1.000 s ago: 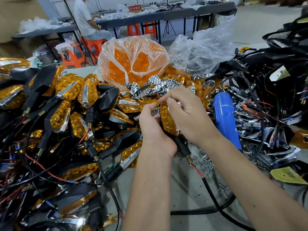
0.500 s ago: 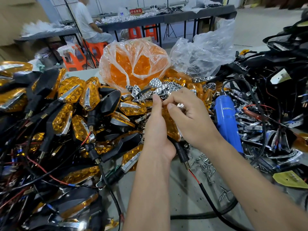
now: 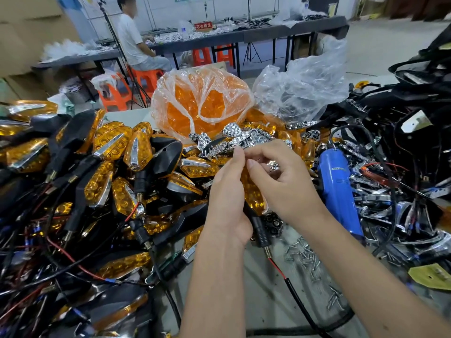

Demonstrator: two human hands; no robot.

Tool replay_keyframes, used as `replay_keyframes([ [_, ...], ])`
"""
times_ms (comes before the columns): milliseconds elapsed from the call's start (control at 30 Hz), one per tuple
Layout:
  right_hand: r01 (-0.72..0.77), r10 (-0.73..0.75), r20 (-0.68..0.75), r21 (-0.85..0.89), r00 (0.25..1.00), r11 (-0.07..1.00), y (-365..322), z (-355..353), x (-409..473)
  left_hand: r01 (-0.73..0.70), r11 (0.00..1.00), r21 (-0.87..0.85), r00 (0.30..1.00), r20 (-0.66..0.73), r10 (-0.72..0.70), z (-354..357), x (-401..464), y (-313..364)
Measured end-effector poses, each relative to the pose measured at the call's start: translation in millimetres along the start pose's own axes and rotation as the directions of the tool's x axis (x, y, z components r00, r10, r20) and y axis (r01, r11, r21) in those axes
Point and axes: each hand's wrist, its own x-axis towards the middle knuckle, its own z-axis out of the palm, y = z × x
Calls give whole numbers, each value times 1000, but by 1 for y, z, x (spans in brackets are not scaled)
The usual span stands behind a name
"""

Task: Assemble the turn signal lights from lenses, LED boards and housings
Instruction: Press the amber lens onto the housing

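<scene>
Both forearms rise from the near edge of the surface and meet over its middle. The left hand [image 3: 229,203] stands edge-up, fingers [image 3: 238,156] straight, palm wrapped round something held between the hands. The right hand [image 3: 285,181] sits just beside it, wrist bent, fingers curled inward, thumb tip touching the left fingertips

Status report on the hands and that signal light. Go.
Left hand grips the turn signal at its black stem. Right hand pinches at the lens top. Blue screwdriver lies beside it. Nothing blocking.
</scene>
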Motion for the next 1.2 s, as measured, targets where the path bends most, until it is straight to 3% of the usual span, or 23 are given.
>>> replay_keyframes([
  [233,-152,157,-30,108,987,982,4,-1,3,-30,999,17,999,-24,31,3,-3,1],
  [467,-316,285,177,180,942,932,2,-6,3,7,999,-47,998,-68,-10,4,-4,1],
  [600,-286,257,269,75,928,955,4,-7,2,-25,994,-106,991,-135,11,1,0,0],
  [833,-347,352,255,-64,901,936,3,-7,2,-142,964,-224,976,-195,99,0,1,1],
  [1033,-486,427,326,127,843,864,-3,-10,2,-223,958,-182,966,-174,191,1,-1,-1],
  [1200,-551,470,368,155,802,820,-5,-15,4,-262,955,-142,963,-105,248,-2,-2,-1],
])
